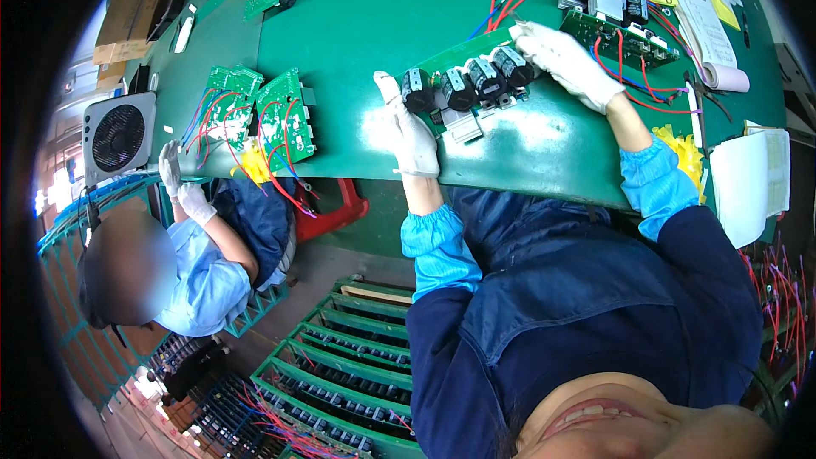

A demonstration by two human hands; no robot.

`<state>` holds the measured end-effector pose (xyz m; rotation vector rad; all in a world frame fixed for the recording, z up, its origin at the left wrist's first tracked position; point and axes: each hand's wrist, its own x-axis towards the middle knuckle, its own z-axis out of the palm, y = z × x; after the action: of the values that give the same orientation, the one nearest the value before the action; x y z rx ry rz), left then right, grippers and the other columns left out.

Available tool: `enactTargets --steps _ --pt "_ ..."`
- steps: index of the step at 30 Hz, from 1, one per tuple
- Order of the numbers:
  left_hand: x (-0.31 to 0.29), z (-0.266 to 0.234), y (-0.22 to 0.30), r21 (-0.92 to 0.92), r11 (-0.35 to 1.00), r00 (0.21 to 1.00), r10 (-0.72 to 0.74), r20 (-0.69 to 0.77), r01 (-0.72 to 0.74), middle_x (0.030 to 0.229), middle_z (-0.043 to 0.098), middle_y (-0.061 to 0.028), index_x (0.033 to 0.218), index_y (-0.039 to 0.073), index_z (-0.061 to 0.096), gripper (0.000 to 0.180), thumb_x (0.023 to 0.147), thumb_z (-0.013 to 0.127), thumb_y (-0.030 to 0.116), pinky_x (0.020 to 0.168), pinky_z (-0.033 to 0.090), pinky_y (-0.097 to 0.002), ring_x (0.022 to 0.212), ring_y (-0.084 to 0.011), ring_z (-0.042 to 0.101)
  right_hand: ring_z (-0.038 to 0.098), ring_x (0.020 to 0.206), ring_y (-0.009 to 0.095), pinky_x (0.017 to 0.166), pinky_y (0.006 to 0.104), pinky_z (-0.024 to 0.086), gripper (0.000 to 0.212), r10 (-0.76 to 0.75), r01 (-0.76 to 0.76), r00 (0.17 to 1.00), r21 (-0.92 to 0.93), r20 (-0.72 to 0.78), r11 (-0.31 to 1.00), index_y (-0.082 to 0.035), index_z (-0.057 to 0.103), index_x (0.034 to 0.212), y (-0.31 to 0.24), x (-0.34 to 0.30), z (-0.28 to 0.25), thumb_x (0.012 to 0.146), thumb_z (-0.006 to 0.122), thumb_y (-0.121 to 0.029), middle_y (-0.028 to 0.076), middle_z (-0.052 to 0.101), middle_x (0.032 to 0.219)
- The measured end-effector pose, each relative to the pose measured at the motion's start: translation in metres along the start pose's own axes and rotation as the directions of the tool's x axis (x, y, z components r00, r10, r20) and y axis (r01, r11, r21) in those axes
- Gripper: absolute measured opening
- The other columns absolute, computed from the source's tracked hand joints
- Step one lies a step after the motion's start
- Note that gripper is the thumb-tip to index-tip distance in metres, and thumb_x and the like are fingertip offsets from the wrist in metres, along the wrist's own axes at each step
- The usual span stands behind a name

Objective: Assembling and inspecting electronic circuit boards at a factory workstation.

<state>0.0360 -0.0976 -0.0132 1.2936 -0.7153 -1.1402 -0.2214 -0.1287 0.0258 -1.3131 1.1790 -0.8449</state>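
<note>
A green circuit board [463, 57] with several black cylindrical capacitors and silver heat sinks is held between my white-gloved hands at the front of the bench. My left hand [411, 138] grips its left end, next to the outermost capacitor. My right hand [571, 66] has its fingers closed on the far right corner. Red and blue wires stick out behind the board. Just beyond my right hand stand more boards [619, 38] with capacitors and loose wires. How my fingers wrap underneath is hidden.
Wired boards [287, 123] lie on the green bench [357, 25] to the left, before a co-worker in white gloves. A fan [119, 138] stands past them. Pliers [712, 95], papers [710, 30] and yellow ties [680, 153] are at right. A green rack [340, 374] full of boards stands below left.
</note>
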Motion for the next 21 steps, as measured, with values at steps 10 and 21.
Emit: enactTargets --steps 10,21 --pt "-0.008 0.013 0.019 0.553 0.83 0.997 0.041 0.065 -0.071 0.095 0.062 -0.0039 0.125 -0.001 0.056 0.05 0.106 0.036 0.041 0.079 0.043 -0.0256 0.084 -0.0117 0.05 0.063 0.09 0.025 0.078 0.0358 0.051 0.028 -0.382 0.537 0.836 -0.73 0.394 0.422 -0.009 0.06 0.119 -0.062 0.017 -0.004 0.097 0.052 -0.024 0.009 0.061 0.109" --pt "0.003 0.002 0.017 0.586 0.804 0.995 0.063 0.081 -0.098 0.102 0.062 -0.0054 0.137 -0.002 0.049 0.05 0.106 0.039 0.036 0.084 0.043 -0.0271 0.089 -0.0129 0.051 0.059 0.086 0.025 0.074 0.0373 0.049 0.041 -0.389 0.759 0.586 -0.65 0.71 -0.042 -0.012 0.061 0.119 -0.06 0.034 0.004 0.078 0.064 -0.012 0.008 0.058 0.106"
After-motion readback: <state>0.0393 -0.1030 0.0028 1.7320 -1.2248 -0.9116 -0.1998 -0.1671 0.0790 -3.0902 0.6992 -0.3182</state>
